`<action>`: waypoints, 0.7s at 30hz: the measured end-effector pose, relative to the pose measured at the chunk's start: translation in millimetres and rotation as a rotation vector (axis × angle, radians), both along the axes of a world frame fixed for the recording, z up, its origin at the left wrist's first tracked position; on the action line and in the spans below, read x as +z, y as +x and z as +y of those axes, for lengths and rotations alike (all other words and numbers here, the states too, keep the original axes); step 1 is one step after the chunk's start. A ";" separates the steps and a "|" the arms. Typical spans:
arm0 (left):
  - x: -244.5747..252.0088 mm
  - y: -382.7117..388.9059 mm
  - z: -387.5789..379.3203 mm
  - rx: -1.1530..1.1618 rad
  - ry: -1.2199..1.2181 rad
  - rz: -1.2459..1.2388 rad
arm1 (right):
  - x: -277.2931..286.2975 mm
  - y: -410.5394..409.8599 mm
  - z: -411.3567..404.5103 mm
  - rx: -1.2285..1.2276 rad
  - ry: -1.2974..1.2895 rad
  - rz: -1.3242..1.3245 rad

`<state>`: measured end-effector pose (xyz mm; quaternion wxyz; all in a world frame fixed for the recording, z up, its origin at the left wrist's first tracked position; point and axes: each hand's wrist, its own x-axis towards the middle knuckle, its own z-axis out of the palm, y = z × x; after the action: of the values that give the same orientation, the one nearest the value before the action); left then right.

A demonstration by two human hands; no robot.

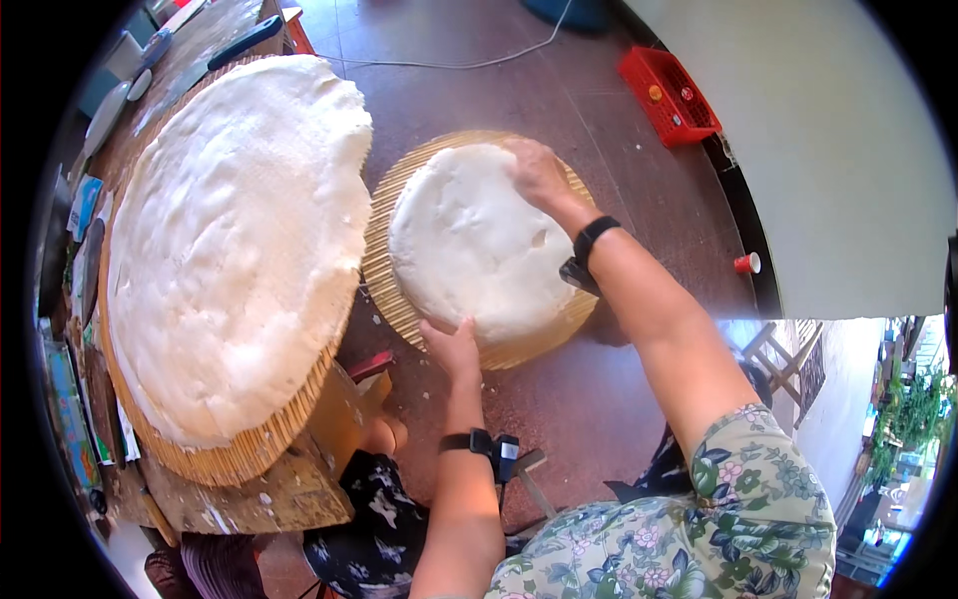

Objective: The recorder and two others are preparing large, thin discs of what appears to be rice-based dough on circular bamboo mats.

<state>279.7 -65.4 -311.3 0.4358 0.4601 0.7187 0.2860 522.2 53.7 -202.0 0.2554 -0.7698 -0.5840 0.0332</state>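
A round white dough-like slab with a dimpled top lies on a round ribbed mat in front of me; what supports the mat is hidden. My left hand cups the slab's near edge, thumb raised against its side. At the far right edge, my right hand curls over the slab, its fingertips partly out of sight. To the left, a much larger white slab covers most of another ribbed mat. That slab's right edge is ragged and overhangs its mat.
The larger mat rests on a worn wooden table. A wide-bladed knife lies at its far end. On the floor are a red plastic crate, a paper cup and a cable. A seated person's leg is beside the table.
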 end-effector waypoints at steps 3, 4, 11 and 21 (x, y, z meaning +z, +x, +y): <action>1.9 5.1 -5.7 0.012 -0.021 0.067 | 0.6 -13.8 44.9 0.063 -0.082 -0.091; 4.1 9.4 -8.1 0.019 -0.037 0.036 | -5.2 -13.5 57.7 0.080 -0.138 -0.104; 17.6 13.1 -10.3 0.024 -0.103 -0.031 | -45.6 -31.5 100.4 0.164 -0.256 -0.089; 13.2 15.5 -8.0 -0.009 -0.089 0.048 | -56.1 -35.1 108.8 0.165 -0.575 -0.153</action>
<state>295.3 -73.4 -298.1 0.4398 0.4501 0.7389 0.2407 487.2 162.5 -258.0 -0.0209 -0.7609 -0.6286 0.1595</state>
